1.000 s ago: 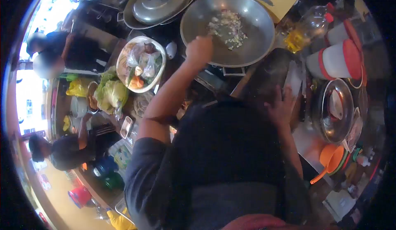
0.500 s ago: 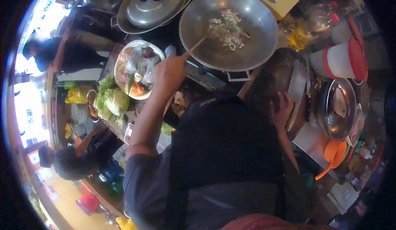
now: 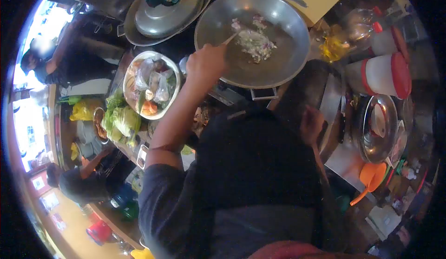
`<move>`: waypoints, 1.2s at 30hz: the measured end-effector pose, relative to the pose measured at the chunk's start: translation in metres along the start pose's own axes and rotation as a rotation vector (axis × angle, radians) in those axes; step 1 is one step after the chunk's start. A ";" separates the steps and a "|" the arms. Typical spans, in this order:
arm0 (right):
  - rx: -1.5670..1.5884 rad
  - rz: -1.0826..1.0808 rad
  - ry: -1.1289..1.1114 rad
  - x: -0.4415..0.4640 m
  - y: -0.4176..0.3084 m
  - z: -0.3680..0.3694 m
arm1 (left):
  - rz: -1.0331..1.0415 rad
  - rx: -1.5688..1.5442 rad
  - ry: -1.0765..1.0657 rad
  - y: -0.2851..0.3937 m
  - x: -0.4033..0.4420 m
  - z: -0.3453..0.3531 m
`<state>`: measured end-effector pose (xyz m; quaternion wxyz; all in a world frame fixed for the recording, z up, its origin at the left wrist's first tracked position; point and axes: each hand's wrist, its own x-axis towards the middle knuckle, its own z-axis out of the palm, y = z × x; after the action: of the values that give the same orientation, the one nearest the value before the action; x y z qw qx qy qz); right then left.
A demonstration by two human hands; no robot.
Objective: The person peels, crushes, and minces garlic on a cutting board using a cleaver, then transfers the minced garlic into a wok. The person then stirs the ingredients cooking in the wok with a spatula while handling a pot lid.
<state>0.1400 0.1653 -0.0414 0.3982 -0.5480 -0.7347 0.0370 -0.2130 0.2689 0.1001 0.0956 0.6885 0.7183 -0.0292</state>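
My left hand (image 3: pixel 206 66) is closed around the light handle of a spatula (image 3: pixel 230 39) that reaches into a wide metal wok (image 3: pixel 290 56). The spatula's head is hard to make out among the chopped onions (image 3: pixel 258 45), whitish and purple, gathered in the wok's middle. On the right, my right hand (image 3: pixel 312 124) is beside a dark chopping board (image 3: pixel 299 87) and a broad knife blade (image 3: pixel 329 94). Its fingers are blurred and dim, so their hold is unclear.
A lidded metal pot (image 3: pixel 167 15) stands left of the wok. Nearer are a white bowl of bagged vegetables (image 3: pixel 174 84) and leafy greens (image 3: pixel 124 122). Rightward are red-lidded tubs (image 3: pixel 388 75), a metal basin (image 3: pixel 367 142) and an orange dipper (image 3: pixel 373 175). Two people are at left.
My left hand has moved forward and right over the wok's near rim, and the onions have shifted and bunched. My right hand's fingers, spread at the board before, now look drawn in and blurred.
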 end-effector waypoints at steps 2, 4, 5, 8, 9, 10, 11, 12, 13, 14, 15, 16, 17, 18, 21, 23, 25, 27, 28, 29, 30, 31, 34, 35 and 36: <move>-0.058 -0.015 0.012 0.003 -0.004 0.002 | -0.024 0.009 -0.063 0.002 0.004 -0.004; 0.005 0.033 -0.006 0.000 -0.002 0.003 | 0.026 -0.023 0.137 0.006 0.015 0.014; 0.062 0.075 -0.012 0.000 -0.001 0.004 | 0.026 -0.019 0.139 0.008 0.017 0.022; 0.021 0.030 -0.100 0.003 0.002 -0.002 | 0.053 -0.024 0.098 0.011 0.023 0.041; 0.023 0.030 -0.097 0.002 0.001 -0.003 | 0.049 -0.007 0.064 0.009 0.016 0.043; -0.001 0.071 -0.127 0.002 0.001 -0.002 | 0.044 0.011 0.034 0.009 0.008 0.040; -0.023 0.111 -0.155 0.001 -0.001 0.000 | 0.043 0.019 0.042 0.007 0.001 0.033; -0.016 0.107 -0.143 -0.002 0.000 0.002 | 0.033 0.030 -0.007 0.007 -0.007 0.016; -0.049 0.108 -0.121 -0.005 0.003 0.004 | 0.020 0.037 -0.053 0.006 -0.009 0.005; -0.081 0.106 -0.102 -0.008 0.007 0.005 | 0.012 0.041 -0.041 0.005 -0.007 0.003; -0.071 0.093 -0.099 -0.008 0.007 0.002 | 0.018 0.000 0.016 0.006 -0.007 0.003; -0.059 0.088 -0.124 -0.006 0.006 0.000 | 0.022 -0.038 0.075 0.006 -0.006 0.003; -0.045 0.085 -0.148 -0.006 0.005 0.000 | 0.008 -0.032 0.087 0.007 0.001 0.007; -0.033 0.078 -0.145 -0.010 0.006 -0.001 | -0.016 -0.060 0.074 0.009 0.013 0.016; -0.042 0.038 -0.204 -0.016 0.021 -0.001 | -0.057 -0.087 0.080 0.014 0.021 0.031; 0.004 -0.038 -0.136 -0.023 0.035 0.005 | -0.023 -0.103 0.049 0.017 0.000 0.032; -0.039 -0.006 -0.166 -0.014 0.015 -0.002 | -0.050 -0.103 0.013 0.019 -0.031 0.022; -0.063 0.004 -0.195 -0.009 0.010 -0.004 | -0.103 -0.098 -0.009 0.023 -0.062 0.022; -0.041 -0.018 -0.200 -0.010 0.011 -0.003 | -0.111 -0.110 0.000 0.025 -0.079 0.025; -0.007 -0.051 -0.200 -0.006 0.012 0.003 | -0.130 -0.116 0.023 0.024 -0.092 0.026; 0.047 -0.103 -0.205 -0.004 0.013 0.007 | -0.157 -0.100 -0.014 0.026 -0.100 0.035; -0.022 -0.200 -0.182 -0.006 0.015 0.006 | -0.189 -0.089 -0.054 0.029 -0.105 0.050; 0.025 -0.302 -0.283 0.002 0.010 0.005 | -0.214 -0.114 0.043 0.034 -0.111 0.076; 0.069 -0.351 -0.268 0.002 0.011 0.004 | -0.225 -0.106 0.072 0.034 -0.110 0.074; 0.053 -0.318 -0.295 0.001 0.010 0.004 | -0.273 -0.086 0.107 0.030 -0.106 0.078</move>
<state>0.1452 0.1719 -0.0490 0.3014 -0.4034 -0.8609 0.0729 -0.1717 0.1526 0.0452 0.0817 0.5804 0.8098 0.0253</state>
